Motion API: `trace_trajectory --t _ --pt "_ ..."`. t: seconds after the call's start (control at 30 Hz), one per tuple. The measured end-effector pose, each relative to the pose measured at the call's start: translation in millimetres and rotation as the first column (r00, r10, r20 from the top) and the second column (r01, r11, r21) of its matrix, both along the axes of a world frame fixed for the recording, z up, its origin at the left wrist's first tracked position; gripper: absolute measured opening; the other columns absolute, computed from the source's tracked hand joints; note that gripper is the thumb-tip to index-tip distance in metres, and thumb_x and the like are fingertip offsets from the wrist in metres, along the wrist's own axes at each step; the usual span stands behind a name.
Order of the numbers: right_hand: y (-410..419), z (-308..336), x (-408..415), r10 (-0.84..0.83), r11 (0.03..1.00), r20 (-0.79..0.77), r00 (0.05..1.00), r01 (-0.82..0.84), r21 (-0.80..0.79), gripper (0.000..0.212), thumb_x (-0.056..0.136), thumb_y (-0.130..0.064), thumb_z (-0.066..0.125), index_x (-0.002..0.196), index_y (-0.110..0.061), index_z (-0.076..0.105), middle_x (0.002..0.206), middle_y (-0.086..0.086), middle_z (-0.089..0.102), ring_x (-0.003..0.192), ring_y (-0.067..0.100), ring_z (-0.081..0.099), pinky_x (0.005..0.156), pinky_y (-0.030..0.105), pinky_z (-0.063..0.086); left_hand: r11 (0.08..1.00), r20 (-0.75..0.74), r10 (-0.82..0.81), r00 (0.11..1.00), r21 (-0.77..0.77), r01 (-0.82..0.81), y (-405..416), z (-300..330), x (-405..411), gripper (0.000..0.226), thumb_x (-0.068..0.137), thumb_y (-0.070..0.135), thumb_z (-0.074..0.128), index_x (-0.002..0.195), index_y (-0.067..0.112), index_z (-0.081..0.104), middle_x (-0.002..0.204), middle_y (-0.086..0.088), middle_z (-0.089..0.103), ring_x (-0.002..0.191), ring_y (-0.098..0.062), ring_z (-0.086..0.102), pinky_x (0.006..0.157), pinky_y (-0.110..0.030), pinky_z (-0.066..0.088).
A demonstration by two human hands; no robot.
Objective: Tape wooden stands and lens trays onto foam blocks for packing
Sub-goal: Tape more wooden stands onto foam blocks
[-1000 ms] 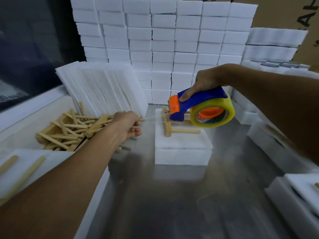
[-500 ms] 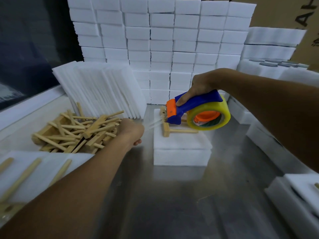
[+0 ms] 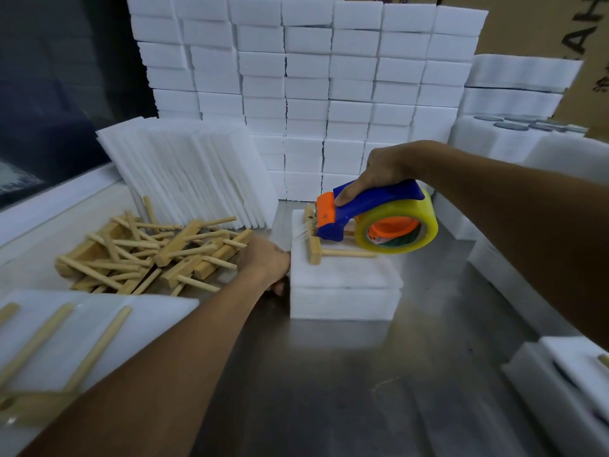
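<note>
The right hand [image 3: 384,169] curled round the tape dispenser [image 3: 372,217] above the foam block [image 3: 342,282]; the left hand [image 3: 265,263] pressed the block's left side, finger positions unclear.

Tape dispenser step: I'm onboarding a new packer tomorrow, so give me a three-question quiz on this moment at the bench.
1. True or false: the right hand grips the tape dispenser by its blue handle.
2. Which lies on top of the foam block under the dispenser? A) a lens tray B) a wooden stand C) scissors
3. Fill in: the left hand is at the block's ____ side, next to the pile of loose wooden stands.

Key: 1 true; 2 B; 3 left. A strand of clear tape runs from the dispenser's orange head down toward the left hand; whether the fingers pinch it is hidden.
</note>
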State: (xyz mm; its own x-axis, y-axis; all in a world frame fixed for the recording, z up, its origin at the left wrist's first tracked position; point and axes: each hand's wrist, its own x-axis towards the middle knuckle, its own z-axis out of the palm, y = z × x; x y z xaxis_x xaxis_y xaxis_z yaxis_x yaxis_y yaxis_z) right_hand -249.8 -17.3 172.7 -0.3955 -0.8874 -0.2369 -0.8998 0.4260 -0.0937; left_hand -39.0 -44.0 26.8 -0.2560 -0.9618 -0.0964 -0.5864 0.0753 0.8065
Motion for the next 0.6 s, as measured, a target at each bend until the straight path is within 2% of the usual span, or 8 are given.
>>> trace_trajectory --t 0.07,0.1,0.17,0.2,0.27,0.37,0.5,0.6 --pt "0.6 -0.4 0.3 -0.002 1.0 0.0 1.0 0.002 -0.005 0.075 0.051 -0.078 0.077 0.093 -0.02 0.059 0.091 0.005 0.069 0.082 0.023 0.068 0.058 0.032 0.052 1.0 -0.003 0.013 1.0 -0.002 -0.013 0.1 -0.3 0.1 0.011 0.09 0.018 0.066 0.085 0.01 0.06 0.066 -0.011 0.066 0.037 -0.016 0.053 0.036 -0.02 0.036" --pt "1.2 -0.3 0.1 -0.003 1.0 0.001 1.0 0.003 -0.008 0.075 0.051 -0.079 0.077 0.093 -0.02 0.059 0.09 0.005 0.069 0.081 0.023 0.068 0.058 0.032 0.051 1.0 -0.003 0.011 1.0 -0.005 -0.011 0.5 0.3 -0.5 0.009 0.089 0.015 0.066 0.087 0.006 0.064 0.066 -0.013 0.066 0.037 -0.017 0.055 0.035 -0.021 0.04" --pt "2.3 -0.4 0.2 -0.008 1.0 0.005 1.0 0.008 -0.01 0.075 0.05 -0.079 0.077 0.093 -0.019 0.059 0.09 0.005 0.07 0.081 0.023 0.068 0.058 0.032 0.052 0.998 0.006 0.01 1.0 -0.07 -0.01 0.8 1.4 -2.3 0.011 0.088 0.009 0.067 0.087 -0.001 0.07 0.076 -0.018 0.07 0.055 -0.026 0.066 0.052 -0.036 0.058" --pt "2.7 -0.6 0.3 -0.011 1.0 0.006 1.0 0.011 -0.011 0.076 0.049 -0.079 0.077 0.093 -0.019 0.059 0.09 0.005 0.07 0.08 0.024 0.068 0.059 0.032 0.052 0.994 0.007 0.017 1.0 -0.111 -0.016 0.3 1.6 -2.8 0.011 0.087 0.009 0.069 0.082 0.0 0.072 0.081 -0.018 0.071 0.066 -0.03 0.068 0.064 -0.043 0.061" --pt "2.7 -1.0 0.6 -0.016 1.0 0.011 1.0 0.016 -0.014 0.076 0.049 -0.078 0.078 0.093 -0.02 0.059 0.09 0.005 0.07 0.08 0.024 0.068 0.059 0.032 0.052 0.987 0.012 0.03 0.999 -0.16 -0.028 0.2 1.6 -2.2 0.015 0.085 0.01 0.071 0.071 0.006 0.072 0.078 -0.014 0.071 0.072 -0.029 0.068 0.071 -0.044 0.061" --pt "3.3 -0.8 1.1 -0.02 1.0 0.018 1.0 0.02 -0.015 0.079 0.045 -0.08 0.078 0.094 -0.02 0.059 0.091 0.005 0.07 0.081 0.024 0.069 0.06 0.032 0.053 0.981 0.026 0.037 0.999 -0.189 -0.031 0.8 -1.1 -0.2 0.027 0.086 0.013 0.072 0.061 0.017 0.064 0.069 -0.007 0.067 0.068 -0.024 0.067 0.07 -0.042 0.061" --pt "3.9 -1.7 0.0 -0.023 1.0 0.017 1.0 0.024 -0.02 0.082 0.041 -0.081 0.078 0.093 -0.02 0.06 0.088 0.004 0.07 0.079 0.023 0.069 0.057 0.03 0.05 0.978 0.021 0.049 0.999 -0.204 -0.044 -0.3 -2.0 -1.2 0.031 0.086 0.02 0.075 0.063 0.021 0.055 0.069 -0.001 0.061 0.069 -0.019 0.062 0.071 -0.04 0.059" --pt "2.6 -2.4 -0.4 -0.024 0.999 0.029 0.999 0.024 -0.025 0.083 0.04 -0.081 0.078 0.093 -0.02 0.06 0.089 0.004 0.071 0.079 0.024 0.069 0.059 0.031 0.052 0.971 0.033 0.078 0.996 -0.228 -0.069 -1.1 -1.1 2.6 0.031 0.083 0.029 0.078 0.067 0.023 0.052 0.067 0.005 0.056 0.06 -0.011 0.056 0.058 -0.03 0.049"
